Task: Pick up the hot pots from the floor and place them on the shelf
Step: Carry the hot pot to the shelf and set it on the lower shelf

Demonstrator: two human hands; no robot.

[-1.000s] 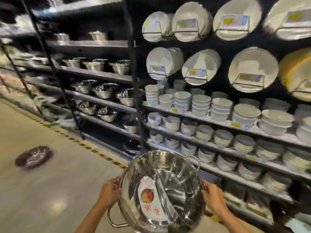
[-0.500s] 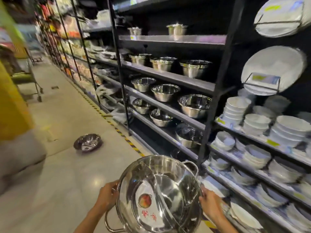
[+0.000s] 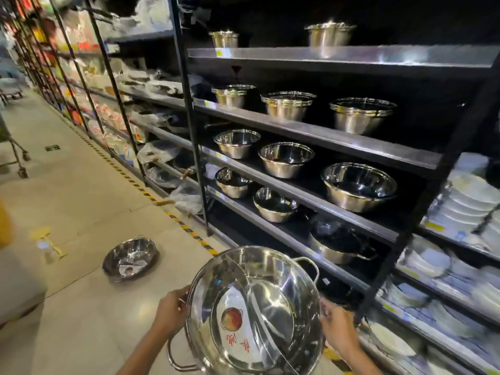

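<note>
The divided hot pot (image 3: 257, 312) held at the bottom is cut off by the lower edge, so its near rim is out of view, and the red print on its label (image 3: 234, 328) is too small to read. Both forearms run out of the picture. The right hand (image 3: 336, 330) has its fingertips hidden behind the pot's rim. On the lowest shelf (image 3: 343, 272) a dark pot (image 3: 338, 243) sits in shadow, its inside unreadable. The white plates (image 3: 470, 196) at right are blurred, as are the far aisle goods (image 3: 81, 50). The price tags (image 3: 434, 226) cannot be read.
</note>
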